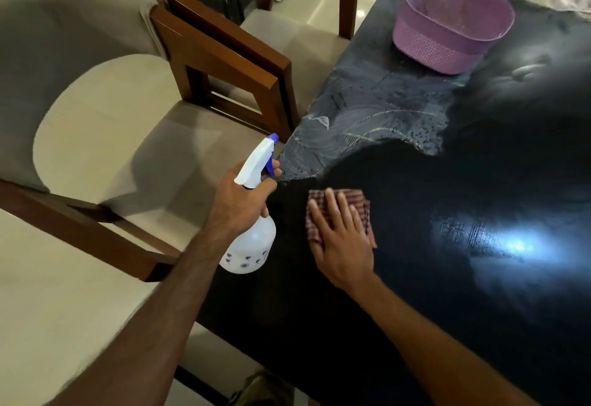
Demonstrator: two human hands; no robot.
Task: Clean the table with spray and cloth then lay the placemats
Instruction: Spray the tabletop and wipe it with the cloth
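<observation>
1. Right hand [343, 242]: fingers straight and spread, palm down, pressing a checked cloth [359, 202] flat against the dark bench [415, 309]. The cloth shows beyond the fingertips and along both sides of the hand.
2. Left hand [238, 201]: fingers curled around the neck of a white spray bottle [251, 245], holding it upright at the bench's left edge, just beside the cloth. One finger lies at the blue trigger [271, 167]. The nozzle points away from the person, toward the far end of the bench. Small blue flower prints mark the bottle's lower body.
3. Bench surface, beyond the hands: a wet, streaked patch [367, 114] with droplets and smear arcs covers the left edge region. The surface nearer the person is dark and glossy, with a bright light reflection [518, 242] to the right of the cloth.
4. Far end of the bench: a purple plastic basket [447, 21] stands upright, well apart from both hands.
5. Left of the bench: two wooden chairs [224, 63] with pale cushions stand on a light tiled floor [48, 293].
6. Placemats: not identifiable in this view.
</observation>
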